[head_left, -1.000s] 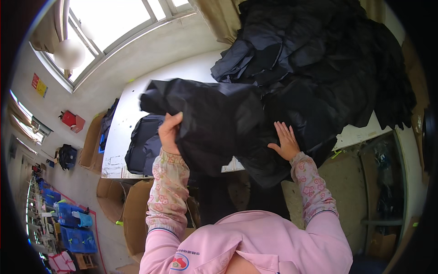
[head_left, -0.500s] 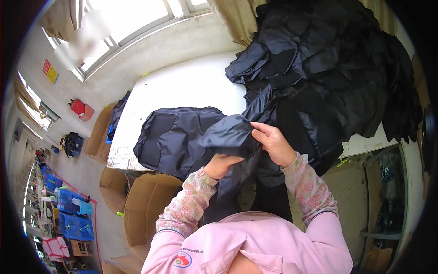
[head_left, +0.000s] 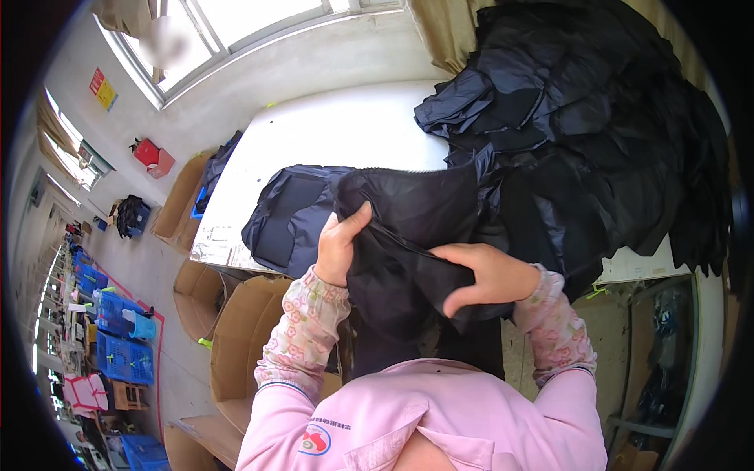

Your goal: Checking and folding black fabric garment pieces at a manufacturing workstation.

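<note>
A black cloth piece with a mesh-like panel (head_left: 420,204) is held up in front of me over the table's near edge. My left hand (head_left: 339,247) grips its left side, thumb on top and the other fingers partly hidden. Against the right part of the cloth lies my right hand (head_left: 491,276), its fingers stretched out and the thumb spread apart. Just behind and left of the held piece, a flat dark garment-like piece (head_left: 290,212) rests on the white table (head_left: 353,118).
A large heap of black cloth pieces (head_left: 581,110) covers the table's right side and hangs over its front edge. Open cardboard boxes (head_left: 247,345) stand below on the left. Blue crates (head_left: 126,357) line the floor farther left. A window (head_left: 259,23) is behind the table.
The cloth has been opened out and raised, showing its mesh-like side. My left hand moved up and left to its edge; my right hand came down and loosened from its pinch.
</note>
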The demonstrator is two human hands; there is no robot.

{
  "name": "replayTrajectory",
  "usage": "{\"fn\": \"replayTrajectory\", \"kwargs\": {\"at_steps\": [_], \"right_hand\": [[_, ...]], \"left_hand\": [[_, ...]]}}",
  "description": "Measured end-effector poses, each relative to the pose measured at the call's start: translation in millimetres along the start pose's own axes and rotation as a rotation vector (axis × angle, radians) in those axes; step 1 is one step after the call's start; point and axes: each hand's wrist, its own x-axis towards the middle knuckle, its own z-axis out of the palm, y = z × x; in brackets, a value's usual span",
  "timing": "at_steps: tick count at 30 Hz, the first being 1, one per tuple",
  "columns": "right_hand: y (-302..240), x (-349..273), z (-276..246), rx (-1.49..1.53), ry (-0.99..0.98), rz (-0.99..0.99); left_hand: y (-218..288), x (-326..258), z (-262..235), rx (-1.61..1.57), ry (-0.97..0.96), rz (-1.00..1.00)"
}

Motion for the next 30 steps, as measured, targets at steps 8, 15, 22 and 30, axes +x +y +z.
{"fn": "replayTrajectory", "kwargs": {"at_steps": [8,15,22,30], "right_hand": [[-31,16,-76,-0.101,0.613,-0.098],[62,38,-55,-0.904,-0.102,0.073],[-60,39,-38,-0.198,0.565,0.012],[-35,41,-6,-0.521,0.472,-0.064]], "left_hand": [[-34,-10,-13,0.013,-0.308,-0.367],[-26,-8,-29,0.150,-0.888,-0.507],[-1,-2,-24,0.073,-0.477,-0.157],[-8,11,-10,-0.115,-0.126,0.076]]}}
